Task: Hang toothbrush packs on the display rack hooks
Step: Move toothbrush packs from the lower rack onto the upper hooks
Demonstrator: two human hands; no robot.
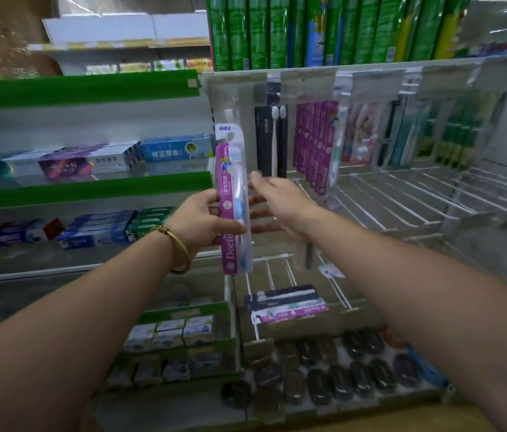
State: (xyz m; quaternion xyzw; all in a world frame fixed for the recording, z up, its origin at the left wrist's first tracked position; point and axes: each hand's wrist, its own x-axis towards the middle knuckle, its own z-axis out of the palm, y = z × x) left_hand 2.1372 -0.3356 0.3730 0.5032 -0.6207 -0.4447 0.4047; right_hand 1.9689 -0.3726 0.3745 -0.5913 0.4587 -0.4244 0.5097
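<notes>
My left hand grips a purple toothbrush pack with a blue brush, held upright in front of the rack's left edge. Just to its right, my right hand is spread open with the fingers behind the pack's clear edge, holding nothing. Purple packs, a black pack and several other packs hang on the upper hooks. Bare white hooks stick out to the right. A small stack of loose toothbrush packs lies across lower hooks.
Toothpaste boxes fill the green-edged shelves on the left. Green tall packs stand on the top shelf. Dark oval items lie on the bottom shelf, with small boxes in a green tray beside them.
</notes>
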